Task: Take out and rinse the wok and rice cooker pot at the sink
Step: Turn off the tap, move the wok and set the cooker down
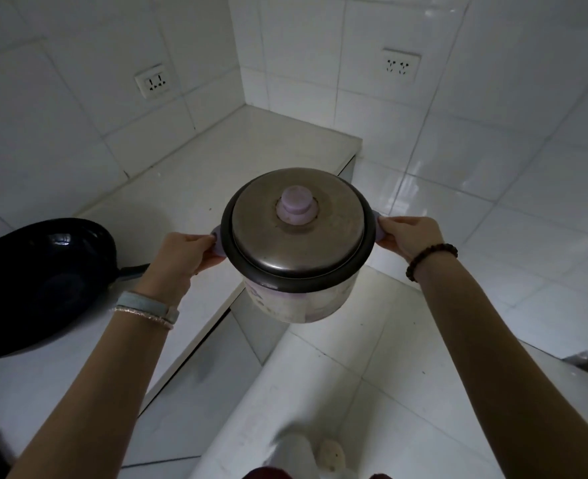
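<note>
One rice cooker (297, 250) held up in the air, out past the front edge of the counter (196, 174) and above the floor, touching nothing but the hands. One metal lid (299, 229) seated on top inside a dark rim, with one pale purple knob (296, 206) at its middle. Two pale purple side handles, one at each side, each taken by a hand: left hand (183, 257) curled shut around the left handle (218, 242), right hand (408, 236) curled shut around the right handle (376, 224), fingers wrapped under and thumbs over. Inner pot hidden under the lid, so not to be told from here. One dark wok (40, 285) resting on the counter near its left front edge, bowl up, its one handle (132, 271) pointing right toward the left wrist and passing behind it. One pale band and one thin bangle on the left wrist (147, 311); one string of dark beads (431, 259) on the right wrist. Two wall sockets on the white tiles: one (152, 84) on the wall behind the counter, one (399, 65) on the wall past the counter's far right corner. Two bare forearms reaching in from the bottom of the view. Below, on the white tiled floor (424, 392), pale slippers (330, 454) partly in view, blurred.
</note>
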Tool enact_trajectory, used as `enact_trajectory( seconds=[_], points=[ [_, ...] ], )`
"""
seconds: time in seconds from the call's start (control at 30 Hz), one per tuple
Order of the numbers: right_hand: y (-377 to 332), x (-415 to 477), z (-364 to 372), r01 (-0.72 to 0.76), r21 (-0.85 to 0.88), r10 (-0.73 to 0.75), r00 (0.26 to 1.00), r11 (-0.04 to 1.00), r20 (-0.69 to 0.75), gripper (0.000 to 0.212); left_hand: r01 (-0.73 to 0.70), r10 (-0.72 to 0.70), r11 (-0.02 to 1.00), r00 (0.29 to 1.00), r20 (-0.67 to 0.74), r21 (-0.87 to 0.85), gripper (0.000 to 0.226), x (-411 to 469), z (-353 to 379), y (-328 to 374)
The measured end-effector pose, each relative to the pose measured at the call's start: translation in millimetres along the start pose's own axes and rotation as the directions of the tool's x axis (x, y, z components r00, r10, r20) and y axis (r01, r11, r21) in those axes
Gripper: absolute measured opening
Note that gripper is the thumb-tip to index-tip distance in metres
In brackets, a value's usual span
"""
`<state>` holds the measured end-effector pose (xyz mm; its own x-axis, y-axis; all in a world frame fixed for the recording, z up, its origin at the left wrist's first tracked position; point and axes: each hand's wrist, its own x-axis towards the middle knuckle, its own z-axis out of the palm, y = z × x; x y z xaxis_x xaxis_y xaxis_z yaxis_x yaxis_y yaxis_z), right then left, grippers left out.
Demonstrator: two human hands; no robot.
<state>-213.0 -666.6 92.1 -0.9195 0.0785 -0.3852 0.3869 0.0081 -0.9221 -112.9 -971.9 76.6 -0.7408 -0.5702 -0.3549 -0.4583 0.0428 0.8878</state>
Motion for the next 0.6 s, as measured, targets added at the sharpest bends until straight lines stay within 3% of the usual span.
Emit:
enact_trajectory(
  seconds=[0.07,0.2,0.6],
  points=[
    [-9,15,6,-0.004,0.001,0.004,1.0,1.0,0.027,0.026,0.007,-0.006,1.0,0.999,-0.044,0.014,0.03,12,6,6],
    [-23,51,24,-0.008,-0.005,0.008,0.998,1.0,0.063,0.026,0.046,-0.05,0.993,0.998,-0.032,-0.112,0.017,45,14,15],
    [-76,183,112,-0.011,-0.099,0.023,0.991,0.995,0.129,0.028,0.031,-0.055,0.96,0.995,-0.079,-0.279,0.029,164,27,56]
  ],
)
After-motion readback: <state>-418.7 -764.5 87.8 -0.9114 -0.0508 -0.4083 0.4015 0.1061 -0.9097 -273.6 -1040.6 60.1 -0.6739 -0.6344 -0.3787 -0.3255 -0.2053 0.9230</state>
